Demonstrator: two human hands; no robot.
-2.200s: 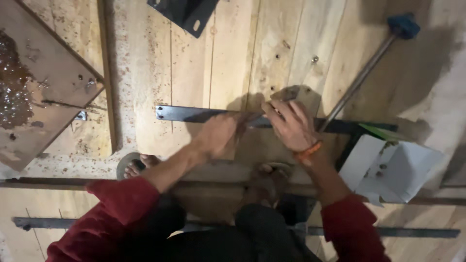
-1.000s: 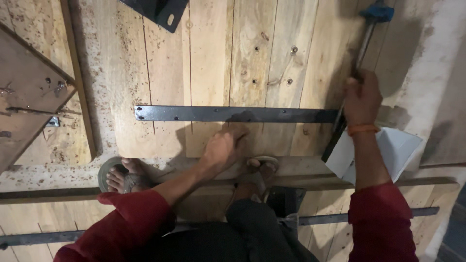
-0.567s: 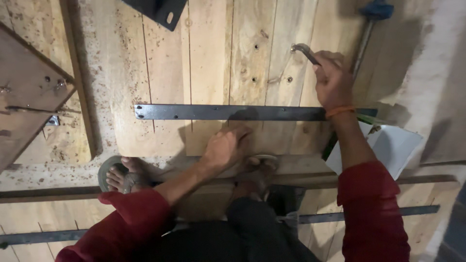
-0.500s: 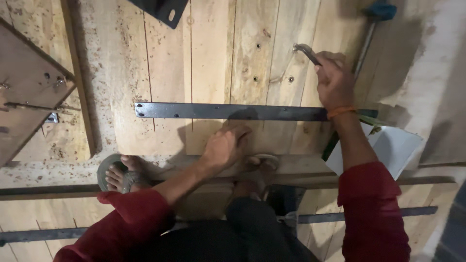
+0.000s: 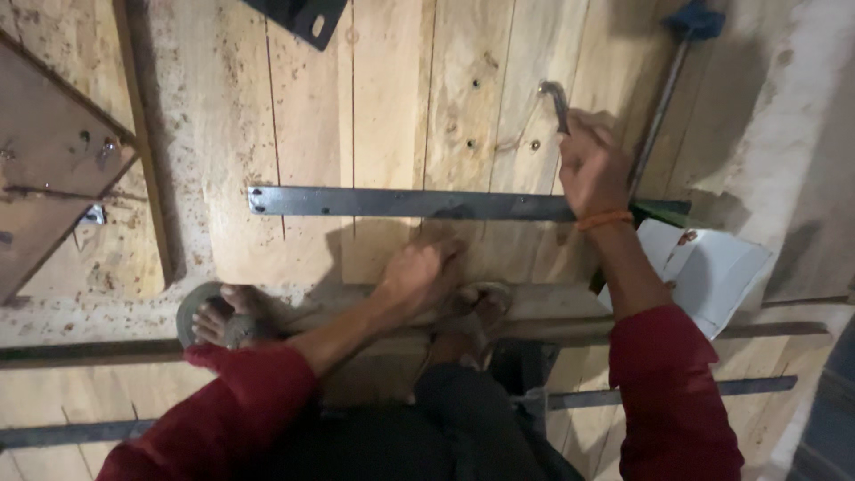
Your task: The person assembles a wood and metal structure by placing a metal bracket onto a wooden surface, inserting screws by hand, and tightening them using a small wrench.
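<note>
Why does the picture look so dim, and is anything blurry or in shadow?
Head view: warm, low light on the wooden planks; the left hand casts a dark shadow beside the metal strip; the right hand and its small tool look slightly soft; the right edge falls dark.

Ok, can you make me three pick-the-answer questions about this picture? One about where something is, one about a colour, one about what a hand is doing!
1. Where does the long metal strip lie?
A. flat across the wooden boards
B. standing against a wall
C. inside a box

2. What colour are the sleeves?
A. blue
B. red
C. white

3. What is the right hand doing?
A. resting open
B. gripping a small metal tool
C. holding a cup

Answers: 1 A, the strip runs sideways over the planks. 2 B, both arms wear red. 3 B, the fingers are closed round the tool, while the left hand presses on the wood.
</note>
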